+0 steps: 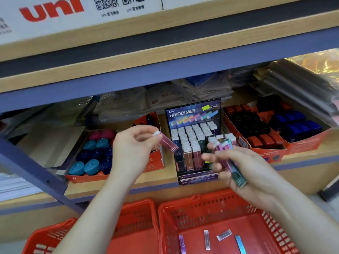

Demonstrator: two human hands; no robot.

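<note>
My left hand (134, 145) pinches one slim pink eraser (167, 143) by its white end, just left of the black Hi-Polymer display box (194, 114) on the shelf. My right hand (244, 171) grips a bundle of several slim erasers (229, 162), pink, purple and teal, in front of the display's lower right. The display holds rows of upright erasers (190, 136) with white tops. Below, a red basket (176, 213) has several loose slim erasers (207, 239) lying on its floor.
An orange tray of teal, blue and pink sharpeners (91, 156) stands left of the display. An orange tray of red, black and blue blocks (275, 125) stands to the right. A second red basket (141, 217) sits lower left. The shelf above (165, 57) overhangs closely.
</note>
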